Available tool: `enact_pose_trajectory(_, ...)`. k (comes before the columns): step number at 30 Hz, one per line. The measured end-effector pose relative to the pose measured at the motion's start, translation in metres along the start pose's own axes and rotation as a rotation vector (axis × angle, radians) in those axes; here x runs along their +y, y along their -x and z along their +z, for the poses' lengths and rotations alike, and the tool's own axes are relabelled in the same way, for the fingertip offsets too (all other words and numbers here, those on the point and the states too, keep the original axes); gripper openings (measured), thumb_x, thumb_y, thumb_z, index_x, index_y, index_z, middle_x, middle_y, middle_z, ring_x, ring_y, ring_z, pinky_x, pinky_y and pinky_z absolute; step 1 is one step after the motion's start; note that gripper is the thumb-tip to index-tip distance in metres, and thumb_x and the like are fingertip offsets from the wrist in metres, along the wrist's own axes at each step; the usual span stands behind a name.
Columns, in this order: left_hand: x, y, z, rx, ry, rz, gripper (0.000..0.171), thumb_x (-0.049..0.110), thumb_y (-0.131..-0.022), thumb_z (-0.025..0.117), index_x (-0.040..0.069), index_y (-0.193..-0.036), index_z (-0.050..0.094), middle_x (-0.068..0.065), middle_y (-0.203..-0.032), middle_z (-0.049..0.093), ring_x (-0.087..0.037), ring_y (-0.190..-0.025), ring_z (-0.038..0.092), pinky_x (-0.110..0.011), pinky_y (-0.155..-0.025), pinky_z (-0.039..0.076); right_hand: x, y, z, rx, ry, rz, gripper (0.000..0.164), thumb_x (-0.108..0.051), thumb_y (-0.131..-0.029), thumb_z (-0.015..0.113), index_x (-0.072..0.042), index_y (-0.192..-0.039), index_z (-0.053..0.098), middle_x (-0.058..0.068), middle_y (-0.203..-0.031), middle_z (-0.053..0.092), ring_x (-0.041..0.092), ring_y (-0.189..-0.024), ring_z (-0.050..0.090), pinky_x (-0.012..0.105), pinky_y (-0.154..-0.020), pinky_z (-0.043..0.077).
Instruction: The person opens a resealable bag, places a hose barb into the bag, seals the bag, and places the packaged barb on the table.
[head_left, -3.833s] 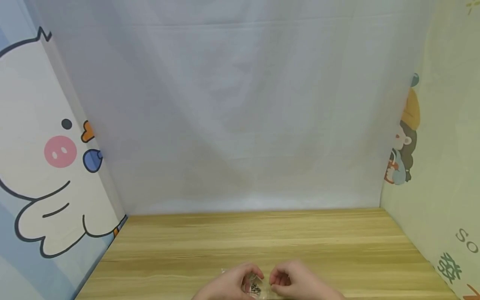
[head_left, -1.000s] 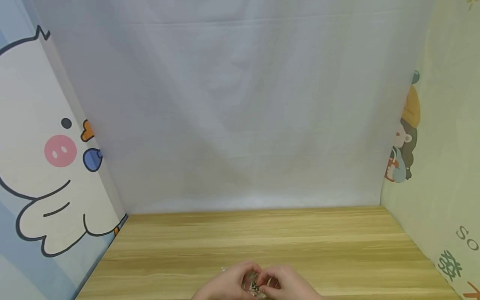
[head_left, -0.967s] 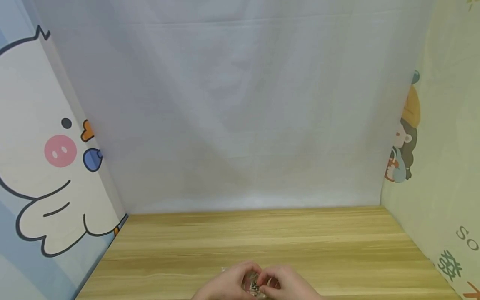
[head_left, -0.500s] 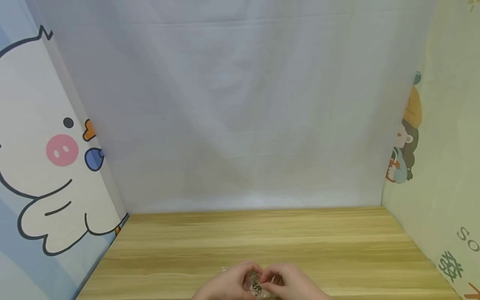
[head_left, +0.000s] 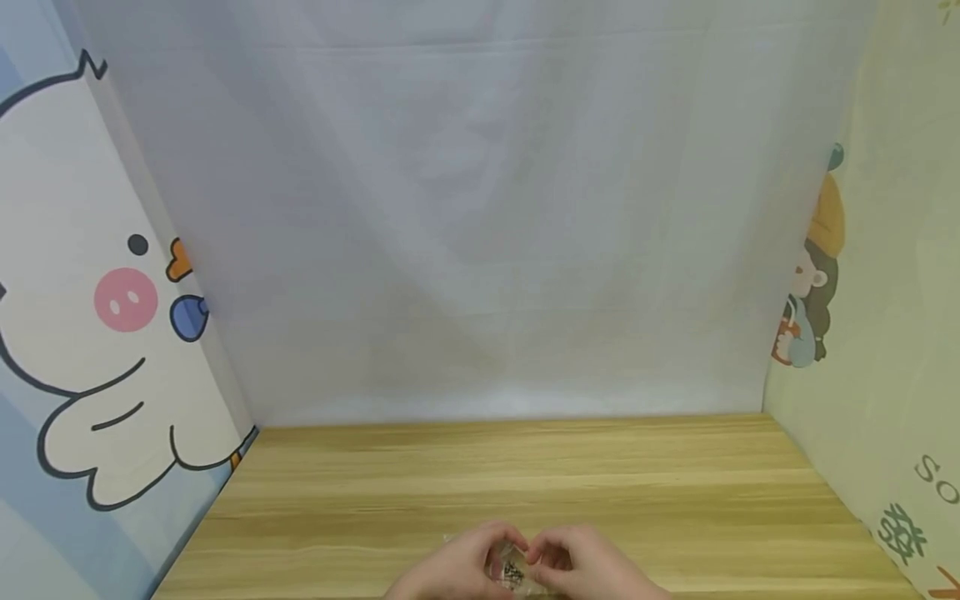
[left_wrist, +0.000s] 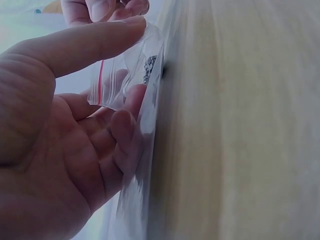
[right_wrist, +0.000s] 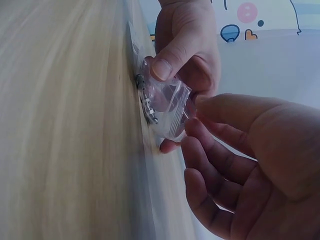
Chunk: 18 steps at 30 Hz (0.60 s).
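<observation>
A small clear zip bag (right_wrist: 167, 107) with several tiny dark metallic pieces (right_wrist: 146, 102) in it lies between the hands, low on the wooden table. My left hand (head_left: 468, 567) grips it, thumb on one side and fingers curled behind. In the left wrist view a red line runs along the bag's ribbed zip strip (left_wrist: 102, 85). From the right, my right hand (head_left: 585, 562) meets the bag's mouth, thumb and forefinger pinching at its edge. The remaining fingers (right_wrist: 197, 150) of that hand curl loosely below. The pinch itself is partly hidden by the thumb.
More clear plastic (left_wrist: 137, 195) lies flat on the wood-grain table (head_left: 480, 475) beneath my left hand. A white cloth (head_left: 480, 233) hangs behind the table. Printed cloths with cartoon figures stand on the left (head_left: 60, 250) and right (head_left: 892, 292) sides.
My right hand came left to the bag after 3.8 seconds ago. Since one second ago its fingertips have shifted slightly right, off the dark pieces. My left hand keeps its hold.
</observation>
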<state>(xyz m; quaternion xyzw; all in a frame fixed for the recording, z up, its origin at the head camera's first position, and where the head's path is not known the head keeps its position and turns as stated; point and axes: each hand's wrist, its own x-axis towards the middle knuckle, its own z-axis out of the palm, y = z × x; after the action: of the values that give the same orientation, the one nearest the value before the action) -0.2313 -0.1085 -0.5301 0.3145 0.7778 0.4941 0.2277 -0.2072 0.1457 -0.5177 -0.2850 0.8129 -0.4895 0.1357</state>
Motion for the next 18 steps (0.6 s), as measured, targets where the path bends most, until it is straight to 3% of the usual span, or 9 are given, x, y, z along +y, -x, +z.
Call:
enact_pose_trajectory(10,0.0007,0.0018,0.0019,0.023,0.006,-0.022,0.046,0.006,-0.089,0.085,0.014,-0.13,0.065,0.003,-0.084,0.063,-0.004,-0.072,0.057,-0.021,-0.064,0.048,0.0019,0.0017,0.0031,-0.074,-0.097,0.008,0.009,-0.017,-0.103,0.073,-0.012,-0.108,0.078,-0.008,-0.081,0.072,0.006,-0.071,0.066,0.025,-0.066,0.055)
enact_pose_trajectory(18,0.0002,0.0023,0.0019,0.031,-0.003,-0.011,0.046,0.011,-0.088,0.085,0.015,-0.129,0.065,0.002,-0.088,0.065,-0.005,-0.074,0.059,-0.023,-0.064,0.049,0.0008,0.002,0.0084,-0.081,-0.092,0.003,0.008,-0.018,-0.102,0.073,-0.014,-0.107,0.078,-0.011,-0.075,0.069,0.003,-0.065,0.063,0.023,-0.064,0.053)
